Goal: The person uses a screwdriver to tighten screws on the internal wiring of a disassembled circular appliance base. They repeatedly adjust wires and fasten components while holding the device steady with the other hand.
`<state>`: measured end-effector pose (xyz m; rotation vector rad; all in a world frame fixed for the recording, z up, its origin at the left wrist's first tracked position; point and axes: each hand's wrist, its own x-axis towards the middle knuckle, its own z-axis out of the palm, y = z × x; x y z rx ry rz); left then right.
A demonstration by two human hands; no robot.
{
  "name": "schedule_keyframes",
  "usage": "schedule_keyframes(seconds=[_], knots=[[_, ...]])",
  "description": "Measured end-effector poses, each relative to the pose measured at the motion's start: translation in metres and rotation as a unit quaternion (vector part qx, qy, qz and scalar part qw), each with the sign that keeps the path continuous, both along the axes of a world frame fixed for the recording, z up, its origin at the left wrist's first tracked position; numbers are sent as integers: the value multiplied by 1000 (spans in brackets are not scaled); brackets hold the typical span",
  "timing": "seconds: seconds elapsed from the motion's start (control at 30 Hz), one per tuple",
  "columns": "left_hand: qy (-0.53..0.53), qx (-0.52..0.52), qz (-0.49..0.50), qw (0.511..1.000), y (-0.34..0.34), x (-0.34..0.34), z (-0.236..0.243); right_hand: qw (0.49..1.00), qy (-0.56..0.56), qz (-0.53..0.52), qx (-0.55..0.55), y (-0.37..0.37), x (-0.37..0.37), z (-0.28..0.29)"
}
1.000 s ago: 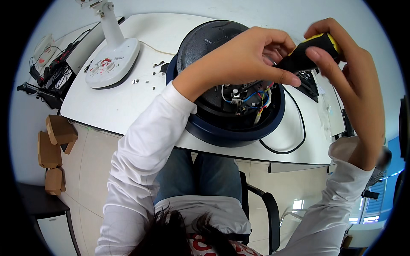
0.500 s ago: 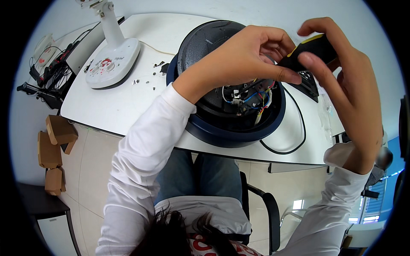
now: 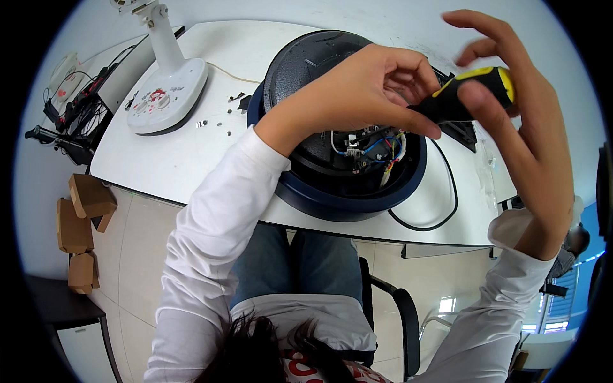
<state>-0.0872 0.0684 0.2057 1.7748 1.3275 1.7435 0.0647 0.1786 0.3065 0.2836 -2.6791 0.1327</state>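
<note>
A round navy appliance (image 3: 306, 198) sits on the white table with its black textured plate (image 3: 294, 73) and exposed wiring (image 3: 389, 153). Above the wiring, my left hand (image 3: 364, 89) has its fingers curled round the front part of a black-and-yellow screwdriver (image 3: 456, 102), hiding the shaft. My right hand (image 3: 520, 121) is at the handle, thumb against it, upper fingers lifted and apart. A black cord (image 3: 453, 191) loops on the tabletop beside the housing.
Left of the appliance stand a white device on a post (image 3: 166, 102) and small loose metal parts (image 3: 227, 124). Cardboard boxes (image 3: 76, 226) lie beyond the table (image 3: 147, 159) at left, near a dark cabinet (image 3: 57, 300). A person (image 3: 568, 249) is partly visible at far right.
My right hand's upper fingers have lifted higher off the handle and spread. The screwdriver handle has dropped slightly and shows more yellow; my left hand has shifted slightly down.
</note>
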Motion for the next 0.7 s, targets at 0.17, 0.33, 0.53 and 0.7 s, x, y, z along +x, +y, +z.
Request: schedule_keyframes(seconds=[0.17, 0.33, 0.53, 0.7], knots=[[26, -31, 47, 998, 6, 6, 3, 986, -70, -149, 22, -5, 5, 13], [-26, -33, -59, 997, 8, 2, -1, 997, 5, -4, 80, 9, 15, 10], [-13, -44, -13, 999, 2, -1, -6, 1000, 1, 10, 27, 1, 5, 2], [62, -12, 69, 996, 10, 8, -4, 988, -54, -141, 24, 3, 3, 8]])
